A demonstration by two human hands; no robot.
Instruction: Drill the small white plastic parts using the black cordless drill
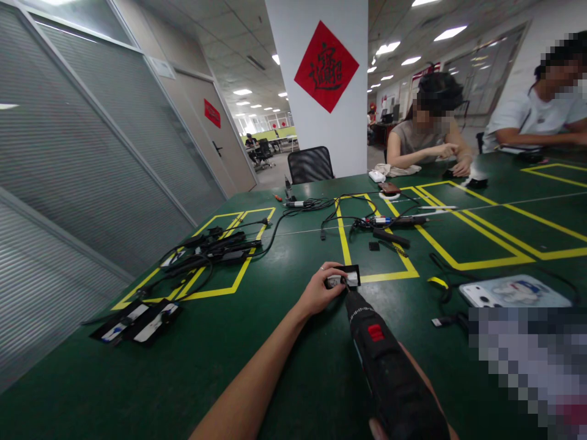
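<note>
Right-hand grip (425, 380) is holding the drill (389, 366), its handle out of sight; left-hand grip (320, 290) is clasping the left part of a small plate (353, 278) on the worktop (197, 360), just by the near left corner of the yellow tape (389, 277); the drill is pointing away to the far left, its nose (352, 297) touching or nearly touching the plate; the step in hand is looking like drilling or screwing; working well probably means bracing the plate flat, lining the drill up squarely, pressing evenly and running slowly; fingers (330, 271) are sitting very near the nose, so a slip could be nicking them.
</note>
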